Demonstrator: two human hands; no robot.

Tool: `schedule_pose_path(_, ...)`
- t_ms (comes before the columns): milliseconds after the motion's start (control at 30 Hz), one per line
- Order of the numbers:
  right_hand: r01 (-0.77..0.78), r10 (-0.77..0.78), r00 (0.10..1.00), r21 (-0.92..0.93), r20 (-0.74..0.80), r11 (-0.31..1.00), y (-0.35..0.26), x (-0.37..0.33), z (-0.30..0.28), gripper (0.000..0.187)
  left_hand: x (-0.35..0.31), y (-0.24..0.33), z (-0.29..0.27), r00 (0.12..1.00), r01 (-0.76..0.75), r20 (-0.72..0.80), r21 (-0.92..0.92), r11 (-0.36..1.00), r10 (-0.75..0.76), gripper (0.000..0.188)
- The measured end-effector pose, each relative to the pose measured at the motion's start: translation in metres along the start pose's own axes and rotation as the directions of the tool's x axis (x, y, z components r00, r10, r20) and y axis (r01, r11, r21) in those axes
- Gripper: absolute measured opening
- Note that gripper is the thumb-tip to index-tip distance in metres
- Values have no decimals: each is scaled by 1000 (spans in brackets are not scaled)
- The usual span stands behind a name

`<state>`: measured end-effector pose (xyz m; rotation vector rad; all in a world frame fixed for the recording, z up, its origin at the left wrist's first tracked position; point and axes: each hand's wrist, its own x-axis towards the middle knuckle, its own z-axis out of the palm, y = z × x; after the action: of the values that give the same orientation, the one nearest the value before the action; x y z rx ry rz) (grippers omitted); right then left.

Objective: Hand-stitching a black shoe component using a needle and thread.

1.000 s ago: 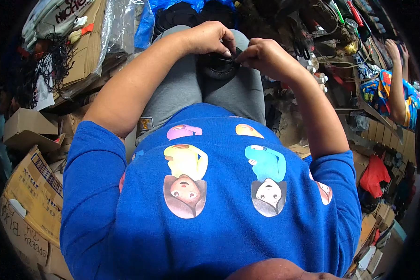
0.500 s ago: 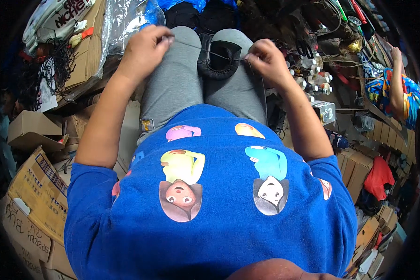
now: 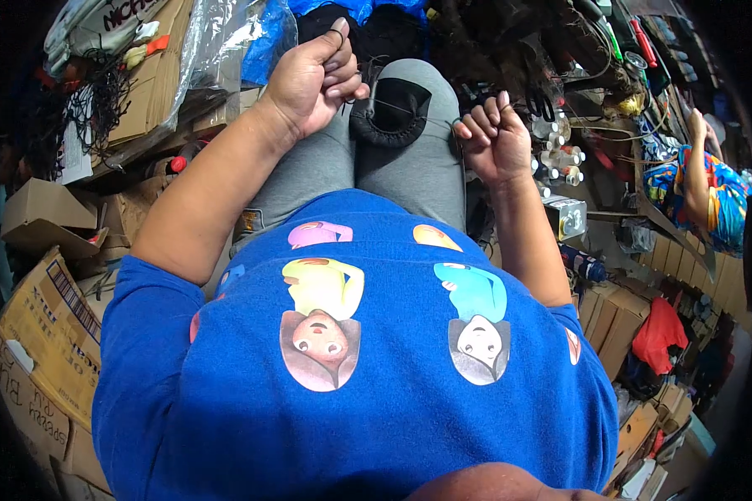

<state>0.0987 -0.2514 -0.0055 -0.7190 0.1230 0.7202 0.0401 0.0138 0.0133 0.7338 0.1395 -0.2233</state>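
In the head view, the black piece (image 3: 388, 127), rounded and with a gathered rim, is lying on the grey trousers (image 3: 305, 179), over the person's knees. A thin thread (image 3: 394, 107) is crossing its hollow. Up and to the left of the piece, the left hand (image 3: 317, 79) is curling its fingers inward, thumb and forefinger pressing together, seemingly pinching a dark strand. To the right of the piece, apart from it, the right hand (image 3: 495, 140) is also bending its fingers toward the palm; whether it is gripping thread one cannot tell. Judging by the puckers, the rim is already showing gathering, while the loose thread crossing it is suggesting that the threadwork is not finished. Farther right of the piece, small bottles (image 3: 562, 156) are standing or lying in a cluster, and a co-worker's colourful shirt (image 3: 724, 200) is showing beyond them.
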Motion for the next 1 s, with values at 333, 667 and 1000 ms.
schedule_pose_path(333, -154, 128, 986, -279, -110, 948, -40, -41, -62, 27, -22, 78, -59, 968, 248, -242, 875, 416, -68, 29)
schedule_pose_path(667, 219, 155, 968, -964, 196, -148, -24, 11, 62, 29, 14, 19, -2, 922, -364, 363, 931, -15, 131, 25)
schedule_pose_path(1000, 328, 221, 936, -907, 275, -263, -25, -17, 46, 22, 48, -26, 25, 941, -287, 306, 948, 140, -144, 22)
